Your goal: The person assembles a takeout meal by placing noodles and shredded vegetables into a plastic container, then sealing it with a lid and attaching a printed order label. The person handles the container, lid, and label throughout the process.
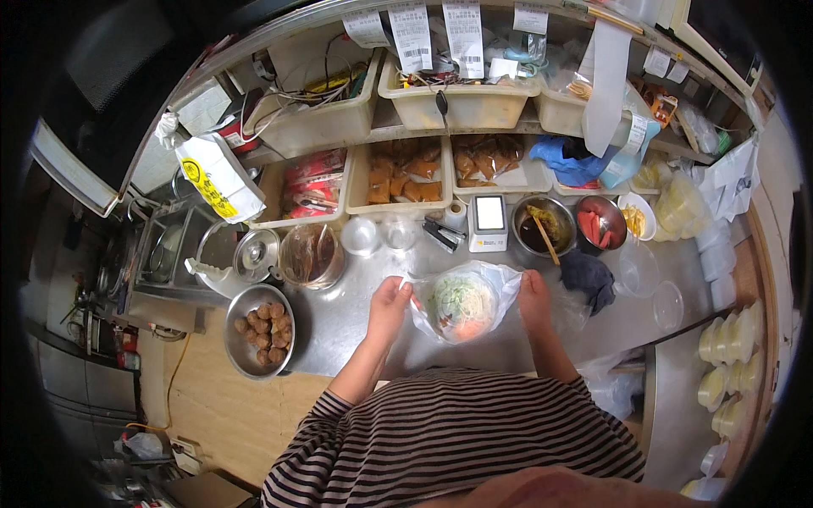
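A thin white plastic bag [506, 294] is stretched between my two hands over the front of the steel counter. My left hand [389, 303] pinches its left edge, and my right hand [533, 298] grips the right edge. Inside the bag sits a round clear container of food [462, 301], with chopped greens, pale shreds and something orange-pink showing. Just beyond the bag stands a small white device with a lit screen [489, 215]. Next to it, a black stapler [440, 236] lies on the counter.
A metal bowl of brown balls [262, 330] stands at the counter's left edge. Bowls with sauce [544, 226] and red pieces [601, 223], plus a dark cloth [588, 279], lie to the right. Bins of packets [399, 206] line the back, below hanging receipts [463, 38].
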### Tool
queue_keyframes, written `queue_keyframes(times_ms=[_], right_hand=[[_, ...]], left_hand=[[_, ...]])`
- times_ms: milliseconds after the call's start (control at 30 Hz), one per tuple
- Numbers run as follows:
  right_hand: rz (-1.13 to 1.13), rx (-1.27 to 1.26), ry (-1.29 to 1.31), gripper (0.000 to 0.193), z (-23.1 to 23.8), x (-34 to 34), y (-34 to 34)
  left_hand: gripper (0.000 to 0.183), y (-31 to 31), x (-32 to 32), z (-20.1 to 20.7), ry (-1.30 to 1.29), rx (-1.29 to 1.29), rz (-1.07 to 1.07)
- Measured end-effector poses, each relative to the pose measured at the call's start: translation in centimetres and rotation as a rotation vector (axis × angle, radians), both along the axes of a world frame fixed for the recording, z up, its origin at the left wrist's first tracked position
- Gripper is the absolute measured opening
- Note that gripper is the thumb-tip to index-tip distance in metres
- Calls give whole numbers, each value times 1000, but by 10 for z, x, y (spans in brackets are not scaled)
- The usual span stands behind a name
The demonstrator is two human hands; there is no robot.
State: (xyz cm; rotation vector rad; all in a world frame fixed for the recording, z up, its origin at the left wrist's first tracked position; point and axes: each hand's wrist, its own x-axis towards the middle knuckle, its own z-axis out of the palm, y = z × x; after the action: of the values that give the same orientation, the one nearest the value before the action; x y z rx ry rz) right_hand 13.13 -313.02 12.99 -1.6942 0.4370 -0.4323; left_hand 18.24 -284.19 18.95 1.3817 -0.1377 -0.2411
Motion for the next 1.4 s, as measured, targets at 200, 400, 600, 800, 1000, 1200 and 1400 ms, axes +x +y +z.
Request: queue_keyframes(times_ms=[200, 400, 600, 800, 1000, 1200, 1400], right_hand=[[436, 743, 61, 19, 89, -31, 8], [473, 473, -32, 9, 152, -10, 11], [600, 339, -23, 8, 203, 4, 19], [638, 85, -63, 14, 196, 14, 1], [115, -671, -128, 23, 91, 86, -92], [27, -1221, 370, 21, 17, 192, -225], [271, -1021, 754, 42, -23, 287, -291]], left_hand=[[14, 16, -14, 42, 275, -320, -340], [47, 3, 11, 85, -205, -223, -208], [64, -3, -5, 133, -334, -217, -290], [53, -9, -4, 124, -445, -170, -250], [40, -10, -10, 97, -300, -112, -278], [32, -15, -5, 102, -259, -80, -239], [27, -25, 0, 104, -210, -71, -149]])
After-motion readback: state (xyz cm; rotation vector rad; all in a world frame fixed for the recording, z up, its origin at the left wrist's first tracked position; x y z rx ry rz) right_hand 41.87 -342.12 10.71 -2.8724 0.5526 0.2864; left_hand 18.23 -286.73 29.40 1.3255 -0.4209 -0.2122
